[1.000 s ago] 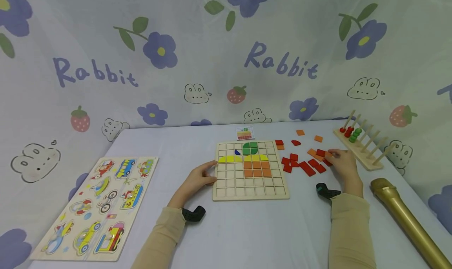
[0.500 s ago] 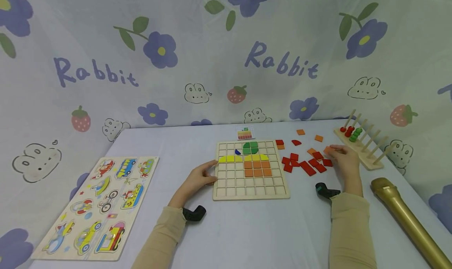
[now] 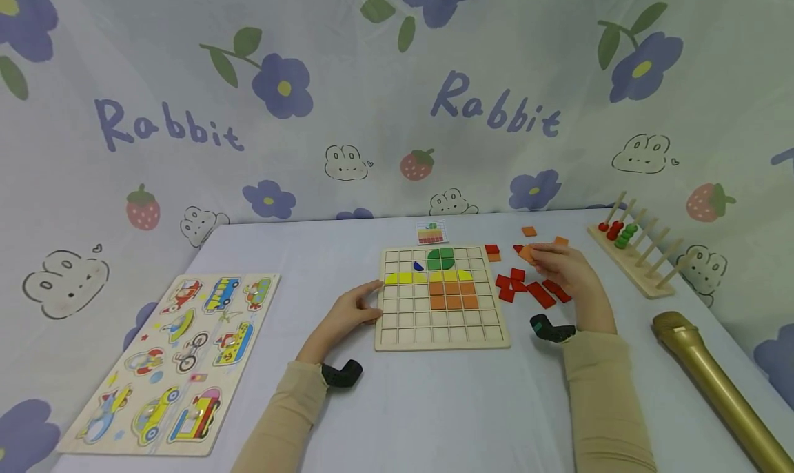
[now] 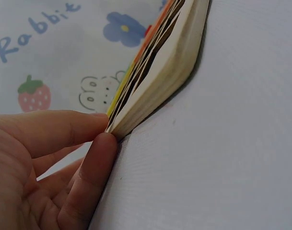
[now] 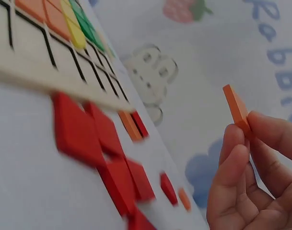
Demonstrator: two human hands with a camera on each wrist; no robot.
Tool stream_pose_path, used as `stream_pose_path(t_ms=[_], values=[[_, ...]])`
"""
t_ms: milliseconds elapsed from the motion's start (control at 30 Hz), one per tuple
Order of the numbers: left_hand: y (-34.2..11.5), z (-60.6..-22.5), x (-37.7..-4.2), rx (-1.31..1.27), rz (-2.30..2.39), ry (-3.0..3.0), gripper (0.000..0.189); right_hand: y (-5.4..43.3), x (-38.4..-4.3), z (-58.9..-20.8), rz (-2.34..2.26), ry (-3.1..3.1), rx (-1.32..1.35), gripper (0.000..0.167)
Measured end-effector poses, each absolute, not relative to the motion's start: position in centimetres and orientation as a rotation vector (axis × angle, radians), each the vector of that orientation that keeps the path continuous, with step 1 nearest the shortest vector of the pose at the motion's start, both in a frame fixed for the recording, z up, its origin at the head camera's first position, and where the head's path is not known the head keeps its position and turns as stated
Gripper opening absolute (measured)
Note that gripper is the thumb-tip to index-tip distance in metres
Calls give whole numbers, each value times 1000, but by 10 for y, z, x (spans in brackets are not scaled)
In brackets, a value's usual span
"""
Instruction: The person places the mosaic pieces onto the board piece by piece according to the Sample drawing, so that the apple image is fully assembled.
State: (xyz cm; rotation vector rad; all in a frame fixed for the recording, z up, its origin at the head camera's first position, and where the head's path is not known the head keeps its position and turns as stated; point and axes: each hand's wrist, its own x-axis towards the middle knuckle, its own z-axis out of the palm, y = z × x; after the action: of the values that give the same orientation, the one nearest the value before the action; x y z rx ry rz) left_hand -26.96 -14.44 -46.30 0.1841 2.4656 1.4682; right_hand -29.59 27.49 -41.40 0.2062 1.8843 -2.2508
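Left of the left hand (image 3: 344, 314), my remote view shows one vehicle puzzle board (image 3: 228, 383). That hand holds nothing, its index finger and thumb apart, touching the nearest edge of one grid board (image 3: 406, 320). On the grid I count six orange squares (image 3: 454, 288), one blue piece (image 3: 418, 265), and a yellow row (image 3: 406, 278) and green shape (image 3: 446, 254) whose parts I can't count surely; one picture card (image 3: 431, 232) lies just beyond. Left of the right hand (image 3: 567, 269) I count four clustered red tiles (image 3: 504, 281) and one longer red piece (image 3: 541, 294), more reds being partly hidden. Three loose orange tiles (image 3: 528, 231) show: one beside the grid, two beyond the right hand. The right hand pinches one tilted orange tile (image 5: 237, 108), seemingly raised. I judge the step in hand to be carrying it toward the grid; next calls for keeping that pinch, turning it flat and lining it up with a bare cell. Right of this hand stand one peg rack (image 3: 659, 291) and one gold microphone (image 3: 713, 380).
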Motion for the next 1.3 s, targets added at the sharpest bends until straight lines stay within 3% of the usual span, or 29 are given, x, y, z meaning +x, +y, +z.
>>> stream_pose_path(t_ms=[167, 400, 900, 1167, 1300], values=[[-142, -462, -270, 170, 1447, 2487, 62, 241, -302, -415, -2106, 2002, 84, 10], [-142, -461, -270, 160, 1436, 2498, 62, 198, -305, -414, -1926, 2058, -13, 37], [-146, -463, -268, 197, 1488, 2455, 63, 129, -304, -426, -1647, 2201, -86, 27], [-136, -423, -247, 216, 1449, 2452, 60, 104, -312, -433, -1550, 2308, -87, 18], [-136, -425, -248, 209, 1446, 2454, 60, 97, -312, -436, -1394, 2493, -173, 12]])
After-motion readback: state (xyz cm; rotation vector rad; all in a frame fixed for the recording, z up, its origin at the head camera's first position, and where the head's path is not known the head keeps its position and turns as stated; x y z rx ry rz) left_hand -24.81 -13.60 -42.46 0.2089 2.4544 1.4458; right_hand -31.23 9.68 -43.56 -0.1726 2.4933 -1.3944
